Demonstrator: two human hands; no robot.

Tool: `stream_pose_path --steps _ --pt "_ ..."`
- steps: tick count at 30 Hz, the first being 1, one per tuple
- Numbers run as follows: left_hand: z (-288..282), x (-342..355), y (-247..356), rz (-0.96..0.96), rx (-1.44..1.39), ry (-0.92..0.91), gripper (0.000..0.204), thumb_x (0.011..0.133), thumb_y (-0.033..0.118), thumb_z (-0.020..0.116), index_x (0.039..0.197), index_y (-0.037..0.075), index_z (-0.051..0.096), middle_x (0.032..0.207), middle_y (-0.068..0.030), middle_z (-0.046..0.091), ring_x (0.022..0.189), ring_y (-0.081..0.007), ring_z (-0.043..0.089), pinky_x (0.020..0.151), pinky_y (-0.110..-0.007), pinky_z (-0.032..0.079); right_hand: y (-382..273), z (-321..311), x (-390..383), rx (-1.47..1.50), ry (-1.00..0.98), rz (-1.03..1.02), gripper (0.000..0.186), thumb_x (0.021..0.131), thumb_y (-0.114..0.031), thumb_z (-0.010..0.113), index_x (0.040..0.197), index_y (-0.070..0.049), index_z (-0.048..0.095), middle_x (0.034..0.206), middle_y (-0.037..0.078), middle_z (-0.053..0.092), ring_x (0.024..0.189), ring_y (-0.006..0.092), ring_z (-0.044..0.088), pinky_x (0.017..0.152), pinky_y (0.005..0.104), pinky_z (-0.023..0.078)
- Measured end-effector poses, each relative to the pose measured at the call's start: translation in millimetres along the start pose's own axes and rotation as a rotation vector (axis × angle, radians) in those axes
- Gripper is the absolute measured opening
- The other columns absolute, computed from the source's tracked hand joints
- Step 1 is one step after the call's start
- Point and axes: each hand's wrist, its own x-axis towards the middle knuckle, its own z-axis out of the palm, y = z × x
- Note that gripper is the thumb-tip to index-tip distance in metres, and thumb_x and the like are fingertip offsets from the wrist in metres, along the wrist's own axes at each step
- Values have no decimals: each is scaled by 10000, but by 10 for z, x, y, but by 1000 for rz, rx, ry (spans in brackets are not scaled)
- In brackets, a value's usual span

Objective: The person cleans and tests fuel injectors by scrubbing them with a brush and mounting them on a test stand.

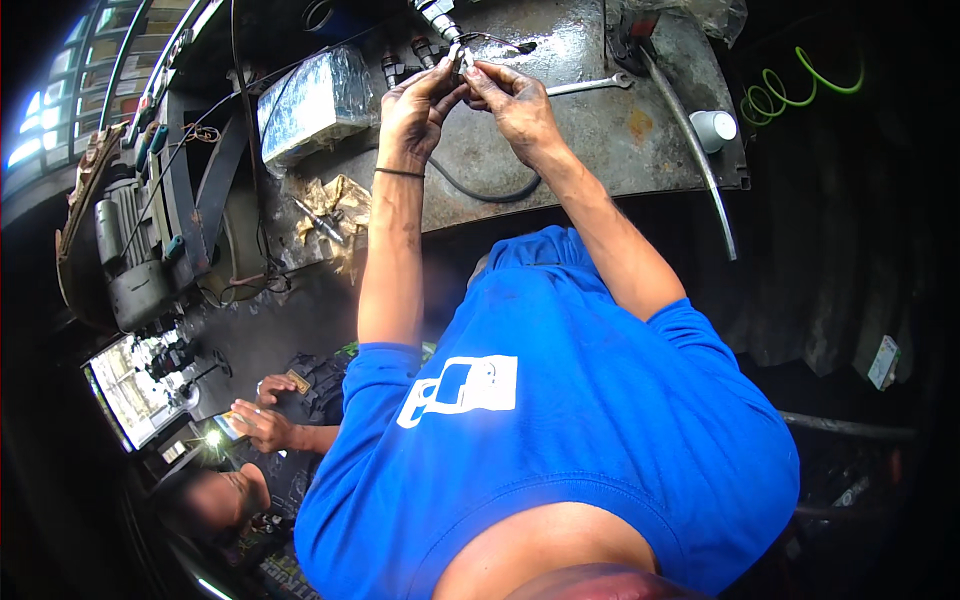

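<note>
Both of my hands are raised over the metal workbench [590, 130], fingertips close together. My left hand [415, 115] is closed in a pinch, and my right hand [515, 108] pinches right beside it. Between the fingertips shows a small whitish piece [455, 50]; its exact kind is too small to tell, and so is whether it is one piece or two. Just beyond it lies a silver cylindrical metal part [437, 16], resembling an injector. Similar dark and silver metal parts [424, 50] sit behind my left hand. A combination wrench [590, 87] lies to the right of my right hand.
A plastic-wrapped box [315, 105] stands left of my hands. Below it a stained yellowish cloth [335, 210] holds a slim metal part. At right, a long metal bar [690, 140] overhangs the bench edge beside a white cup [712, 130]. Another person [265, 425] is at lower left.
</note>
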Motion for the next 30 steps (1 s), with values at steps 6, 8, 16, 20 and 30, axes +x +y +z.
stream_pose_path --steps 6,8,16,20,30 --pt "-8 58 2 -1 -9 14 231 925 70 694 1076 -103 672 1020 -179 718 890 -266 728 809 -377 630 12 12 4 44 16 1 402 953 -266 714 1209 42 670 974 85 719 836 125 671 750 262 560" --pt "-25 76 16 -55 -23 35 234 930 63 685 1114 -79 664 1110 -171 701 1025 -269 693 940 -430 592 3 19 -4 50 24 -4 401 955 -268 713 1206 41 671 975 87 719 841 127 671 753 265 563" --pt "-25 70 16 -74 -72 26 230 926 75 689 1099 -75 668 1075 -175 702 969 -273 700 874 -406 612 -24 11 -5 75 12 14 401 954 -258 714 1208 49 664 1038 100 717 890 137 672 764 276 573" --pt "-9 74 26 -74 -75 34 228 922 92 698 1072 -78 673 987 -163 716 903 -270 716 811 -389 626 -10 7 0 67 15 13 410 953 -253 715 1220 54 655 1053 102 716 903 140 672 771 276 574" --pt "-36 99 17 -95 -22 81 297 916 235 723 1053 -19 654 1035 -138 683 966 -254 686 843 -388 612 -63 -24 -15 62 -27 46 392 983 -252 667 1261 24 643 1053 76 718 896 126 661 816 272 548"
